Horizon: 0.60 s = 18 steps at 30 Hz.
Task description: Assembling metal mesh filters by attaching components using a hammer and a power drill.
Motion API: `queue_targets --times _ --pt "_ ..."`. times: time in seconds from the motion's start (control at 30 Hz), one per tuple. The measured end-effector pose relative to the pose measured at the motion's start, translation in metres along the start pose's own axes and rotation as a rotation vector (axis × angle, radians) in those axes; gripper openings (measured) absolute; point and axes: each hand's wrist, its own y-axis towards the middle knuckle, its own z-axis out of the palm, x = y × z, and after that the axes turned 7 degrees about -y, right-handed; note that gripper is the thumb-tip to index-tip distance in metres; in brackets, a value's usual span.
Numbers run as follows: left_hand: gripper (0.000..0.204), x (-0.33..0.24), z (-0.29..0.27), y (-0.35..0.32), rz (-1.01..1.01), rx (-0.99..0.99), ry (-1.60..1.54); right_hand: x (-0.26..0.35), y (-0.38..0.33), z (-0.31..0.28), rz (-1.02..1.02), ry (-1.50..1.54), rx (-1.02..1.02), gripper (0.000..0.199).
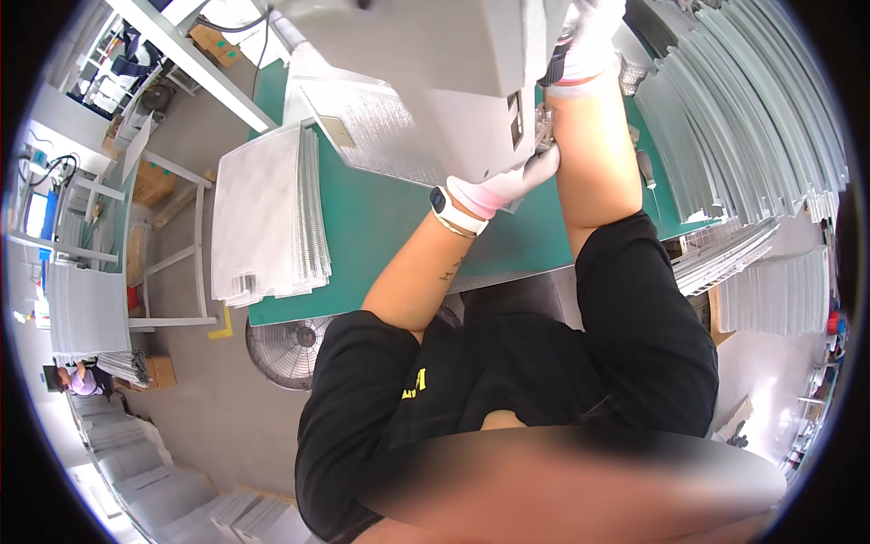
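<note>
A large light-grey machine head [435,54] stands over the green tabletop [381,213] and hides much of what lies beneath it. My left hand [512,186], in a white and pink glove, reaches in at its lower end, beside a small metal mechanism [544,129]. Most of the left fingers are out of sight there. Farther off, my right hand [591,45], also gloved, is up along the machine's right side, its fingers hidden at the top edge. A silvery mesh sheet [385,127] lies partly under the machine, left of my left hand.
A stack of mesh sheets [263,213] overhangs the table's left edge. At right, many pale panels [743,109] stand in rows near a screwdriver [647,170]. A round fan [285,349] sits below the table. Another person [83,381] is far left.
</note>
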Motion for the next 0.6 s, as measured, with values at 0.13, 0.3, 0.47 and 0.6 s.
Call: queue_targets --times 0.13,0.3,0.47,0.6 --pt "0.016 -0.004 0.001 -0.001 -0.027 0.068 0.032 0.001 -0.005 0.022 -0.035 -0.006 -0.225 0.039" --pt "0.032 -0.01 -0.009 -0.006 0.096 -0.077 0.274 0.021 0.008 0.032 -0.151 -0.232 -0.317 0.03" --pt "0.025 -0.044 -0.042 -0.022 0.069 -0.005 0.233 0.047 -0.001 0.126 -0.264 -0.304 -0.241 0.02" --pt "0.025 -0.102 -0.106 -0.08 -0.057 0.327 0.216 0.054 -0.006 0.109 -0.32 -0.722 -0.293 0.017"
